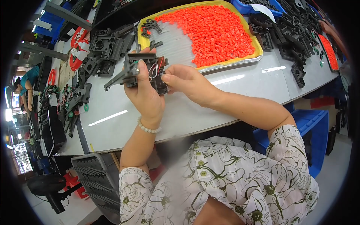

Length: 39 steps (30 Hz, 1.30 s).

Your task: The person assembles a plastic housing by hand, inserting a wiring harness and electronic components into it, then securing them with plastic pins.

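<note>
My left hand (pixel 147 93) grips a dark grey plastic housing (pixel 139 57) from below and holds it above the white table, with the thumb across its front. A long arm of the part sticks out to the left. Inside the housing lie white wires (pixel 153 70) and a small red piece. My right hand (pixel 191 83) has its thumb and bent fingers closed at the housing's right side. Whether a small part sits between those fingertips is hidden. Just beyond the hands, a yellow-lined tray (pixel 258 52) holds a heap of small orange-red caps (pixel 221 35) and a few dark pieces.
Dark plastic parts (pixel 103 50) are piled to the left, beside red-and-white trays (pixel 77 56). More dark parts (pixel 292 41) lie at the right, near a blue bin (pixel 258 7). Wired pieces (pixel 69 97) lie at far left. A blue crate (pixel 318 127) stands below the table.
</note>
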### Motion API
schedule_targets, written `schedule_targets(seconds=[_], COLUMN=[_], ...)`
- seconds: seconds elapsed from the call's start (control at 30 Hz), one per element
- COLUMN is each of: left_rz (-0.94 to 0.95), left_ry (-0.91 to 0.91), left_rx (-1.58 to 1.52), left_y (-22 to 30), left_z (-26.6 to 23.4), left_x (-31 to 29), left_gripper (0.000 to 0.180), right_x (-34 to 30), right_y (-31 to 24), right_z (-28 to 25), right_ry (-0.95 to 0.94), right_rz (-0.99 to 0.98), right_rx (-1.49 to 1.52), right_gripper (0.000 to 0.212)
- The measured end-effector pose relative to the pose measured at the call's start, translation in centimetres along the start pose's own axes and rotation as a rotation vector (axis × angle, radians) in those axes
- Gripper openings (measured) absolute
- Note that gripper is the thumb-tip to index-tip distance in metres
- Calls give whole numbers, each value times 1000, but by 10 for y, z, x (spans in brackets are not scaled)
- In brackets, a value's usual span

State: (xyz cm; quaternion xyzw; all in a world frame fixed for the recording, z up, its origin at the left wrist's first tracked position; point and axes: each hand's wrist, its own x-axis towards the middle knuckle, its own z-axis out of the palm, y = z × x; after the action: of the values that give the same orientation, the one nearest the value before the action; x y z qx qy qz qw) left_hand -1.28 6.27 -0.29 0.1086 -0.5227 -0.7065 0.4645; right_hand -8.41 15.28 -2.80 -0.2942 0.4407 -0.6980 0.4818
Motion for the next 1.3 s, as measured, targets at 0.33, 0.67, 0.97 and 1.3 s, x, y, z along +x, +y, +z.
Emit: schedule_targets(seconds=[0.33, 0.67, 0.97, 1.3], left_rz=[-92, -8, 25, -45], left_ry=[35, 31, -53, -38], left_rx=[-77, -6, -25, -15], left_y=[3, 0, 4, 5], left_z=[3, 2, 2, -1], left_x=[1, -1, -1, 6], left_gripper=[34, 35, 40, 42], right_x=[-2, -3, -2, 2], right_y=[-3, 5, -5, -17], right_z=[1, 3, 1, -5], right_ry=[-2, 63, -80, -47], right_rz=[84, 7, 1, 36], right_rx=[154, 94, 173, 5], right_gripper=[26, 26, 41, 43])
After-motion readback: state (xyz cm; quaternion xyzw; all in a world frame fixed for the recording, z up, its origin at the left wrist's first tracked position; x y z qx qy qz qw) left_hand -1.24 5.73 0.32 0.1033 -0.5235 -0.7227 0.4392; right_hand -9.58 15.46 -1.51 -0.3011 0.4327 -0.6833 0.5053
